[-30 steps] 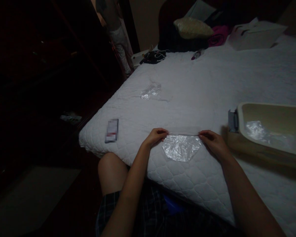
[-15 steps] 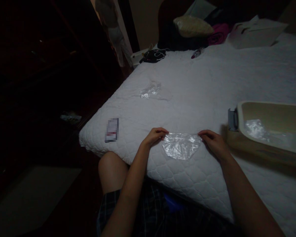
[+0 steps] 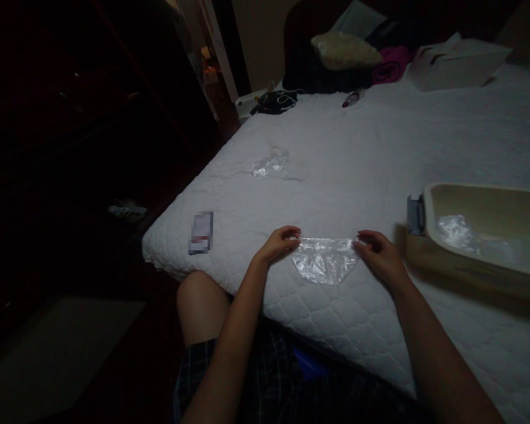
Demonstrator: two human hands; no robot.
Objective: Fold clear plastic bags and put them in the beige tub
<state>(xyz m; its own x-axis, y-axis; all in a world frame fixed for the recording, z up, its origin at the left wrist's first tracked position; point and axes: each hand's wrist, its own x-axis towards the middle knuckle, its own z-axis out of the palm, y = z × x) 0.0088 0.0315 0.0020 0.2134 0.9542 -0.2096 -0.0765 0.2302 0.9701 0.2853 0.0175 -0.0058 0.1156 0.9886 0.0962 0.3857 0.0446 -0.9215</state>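
Note:
A clear plastic bag (image 3: 324, 262) lies on the white quilted bed (image 3: 335, 165), its straight top edge stretched between my two hands. The thumb and fingertips of my left hand (image 3: 279, 242) pinch its left top corner. My right hand (image 3: 382, 256) is at the right top corner, thumb on the plastic and the index finger raised a little above it. Below the edge the bag narrows toward me, wrinkled and shiny. Right of my right hand stands a beige bin (image 3: 472, 265) with a grey latch, holding crumpled clear plastic (image 3: 457, 232).
Another crumpled clear bag (image 3: 269, 165) lies farther up the bed. A phone-like object (image 3: 201, 232), blurred out, is near the left edge. At the back are a white box (image 3: 459, 62), a yellowish pillow (image 3: 347, 50), a pink roll (image 3: 391, 65) and dark items with cables (image 3: 276, 101).
My fingers have shifted slightly at both corners, the right index finger lifting off the edge. The person in the doorway at the back has gone out of view.

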